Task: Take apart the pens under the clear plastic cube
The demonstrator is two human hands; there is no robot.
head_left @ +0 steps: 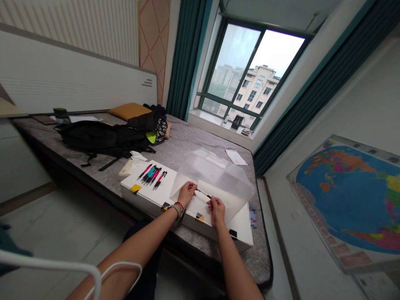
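A slim black-and-white pen point(203, 193) lies across the space between my hands, in front of a translucent plastic box point(215, 175). My left hand point(186, 193) pinches its near end, and my right hand point(216, 210) grips the far end. Both hands rest above a white board point(146, 193) marked with yellow and black tape. On that board, left of my hands, lie several pens with pink, teal and red parts point(151, 176). The lower part of the held pen is partly hidden by my fingers.
The board sits on a grey felt-covered bed point(200, 146), whose edge runs just past my right hand. A black backpack point(100, 139) and a mustard cushion point(129, 111) lie beyond it. A sheet of paper point(236, 157) lies behind the box. A wall map point(346, 200) hangs to the right.
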